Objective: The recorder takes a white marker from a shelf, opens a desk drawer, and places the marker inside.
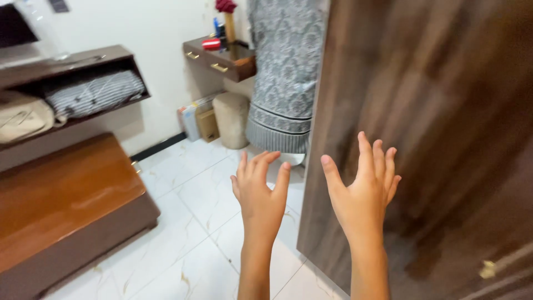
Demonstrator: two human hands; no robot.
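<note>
My left hand [260,191] is raised over the white tiled floor, fingers loosely spread, holding nothing. My right hand [363,191] is raised beside it with fingers apart, in front of a large dark brown wooden door [438,111] that fills the right side of the view. Whether the right hand touches the door surface I cannot tell. The door's left edge runs between my two hands. A small brass fitting [488,269] shows at the door's lower right.
A low brown wooden cabinet [61,205] stands at left, with a shelf above holding folded striped cloth [94,91] and a beige bag [22,116]. A wall drawer unit [222,58], a beige stool [231,119], boxes [200,119] and grey patterned cloth [283,72] are behind.
</note>
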